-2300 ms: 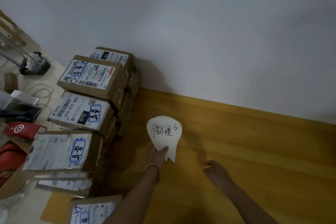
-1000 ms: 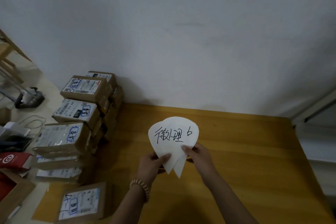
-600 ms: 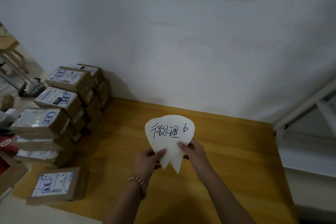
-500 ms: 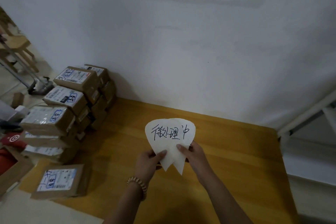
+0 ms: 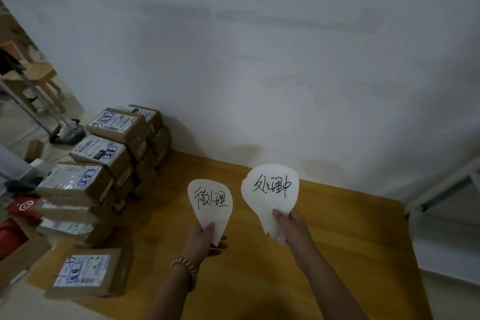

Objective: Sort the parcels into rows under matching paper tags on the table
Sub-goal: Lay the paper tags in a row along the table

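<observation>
Over the wooden table (image 5: 350, 254) I hold white teardrop-shaped paper tags with black handwriting. My left hand (image 5: 204, 239) pinches one tag (image 5: 210, 202) by its pointed lower end. My right hand (image 5: 291, 223) grips a small stack of tags (image 5: 271, 189) the same way, a little higher and to the right. A pile of brown cardboard parcels (image 5: 104, 161) with white shipping labels stands several layers high along the table's left end. One more parcel (image 5: 88, 273) lies flat at the near left corner.
A white wall (image 5: 259, 73) runs right behind the table. White metal framing (image 5: 441, 189) stands beyond the table's right edge. On the floor at the left are a red box (image 5: 22, 208), loose clutter and a wooden stool (image 5: 39, 80).
The tags were held together in both hands. Now they are split: my left hand keeps one tag and my right hand has drawn the rest off to the right, showing different writing.
</observation>
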